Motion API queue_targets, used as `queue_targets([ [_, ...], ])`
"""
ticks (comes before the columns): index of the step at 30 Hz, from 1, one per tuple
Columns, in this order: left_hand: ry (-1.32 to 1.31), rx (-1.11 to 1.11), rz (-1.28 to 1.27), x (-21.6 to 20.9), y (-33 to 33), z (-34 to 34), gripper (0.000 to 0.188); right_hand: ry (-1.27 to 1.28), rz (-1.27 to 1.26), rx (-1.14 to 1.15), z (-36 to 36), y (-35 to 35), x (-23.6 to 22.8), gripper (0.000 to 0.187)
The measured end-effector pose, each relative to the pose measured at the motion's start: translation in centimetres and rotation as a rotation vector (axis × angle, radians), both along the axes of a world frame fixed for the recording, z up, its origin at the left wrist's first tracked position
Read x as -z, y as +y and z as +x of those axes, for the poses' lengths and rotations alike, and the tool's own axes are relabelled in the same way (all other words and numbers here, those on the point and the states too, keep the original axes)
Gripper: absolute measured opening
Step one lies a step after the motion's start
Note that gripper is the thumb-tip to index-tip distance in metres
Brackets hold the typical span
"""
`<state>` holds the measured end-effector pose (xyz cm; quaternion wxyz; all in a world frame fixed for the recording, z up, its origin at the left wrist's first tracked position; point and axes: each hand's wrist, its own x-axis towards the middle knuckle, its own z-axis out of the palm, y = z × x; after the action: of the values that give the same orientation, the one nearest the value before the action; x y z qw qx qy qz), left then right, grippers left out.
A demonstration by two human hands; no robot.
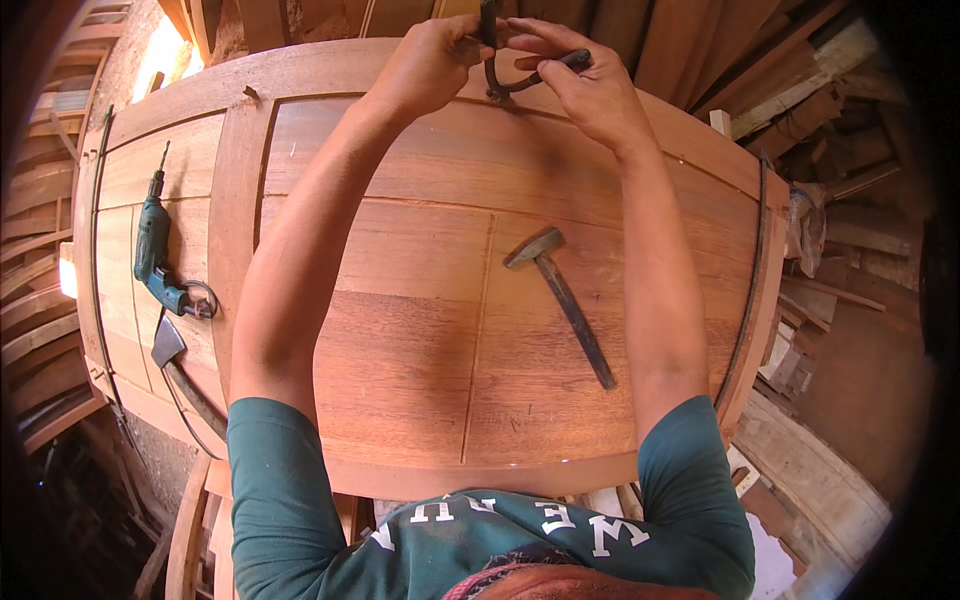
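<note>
A pair of dark metal pincers (pixel 497 84) stands at the far rail of a wooden door panel (pixel 410 320), its two handles spread apart. My left hand (pixel 437 62) closes on the upright handle with thumb and fingers. Around the other handle, which slants to the right, my right hand (pixel 592 92) is wrapped. The pincers' jaws touch the rail, and what lies between them is too small to make out. Below my hands, a hammer (pixel 570 310) rests on the panel between my forearms, its head pointing away from me.
A green power drill (pixel 155 250) with a bit fitted lies on the panel's left part. Beside it is a hatchet (pixel 172 345). A small wooden peg (pixel 251 93) sticks up from the far rail. Dark clamp bars (pixel 752 290) cross both panel ends. Stacked planks (pixel 40 300) surround the panel.
</note>
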<state>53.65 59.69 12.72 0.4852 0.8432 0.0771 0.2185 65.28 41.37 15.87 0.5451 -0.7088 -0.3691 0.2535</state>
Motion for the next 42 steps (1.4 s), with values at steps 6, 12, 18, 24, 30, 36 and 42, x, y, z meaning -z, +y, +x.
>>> queue_targets([
  [6,0.206,-0.031,-0.033,-0.9,-0.3,-0.1,0.024,-0.005,0.024,0.002,0.2,0.5,0.5,0.046],
  [12,0.127,-0.041,0.017,-0.8,-0.9,-0.1,0.023,-0.016,0.037,0.057,-0.3,0.7,-0.1,0.048],
  [18,0.124,-0.030,0.014,-0.4,-0.5,0.3,0.022,-0.082,-0.082,-0.016,1.2,0.9,0.3,0.055],
  [24,0.070,-0.034,0.021,-0.2,-0.6,0.0,0.024,-0.069,0.005,0.028,-0.1,0.9,-0.2,0.048],
  [30,0.044,-0.051,-0.144,0.4,-1.1,0.0,0.025,-0.033,-0.033,0.032,-0.1,0.9,0.3,0.048],
  [36,0.071,-0.033,-0.056,0.3,-0.8,-0.1,0.028,-0.084,0.076,-0.009,0.0,1.1,0.5,0.044],
  [42,-0.092,0.045,-0.220,-1.1,-0.9,0.0,0.061,-0.039,0.050,0.020,0.1,1.8,0.0,0.054],
])
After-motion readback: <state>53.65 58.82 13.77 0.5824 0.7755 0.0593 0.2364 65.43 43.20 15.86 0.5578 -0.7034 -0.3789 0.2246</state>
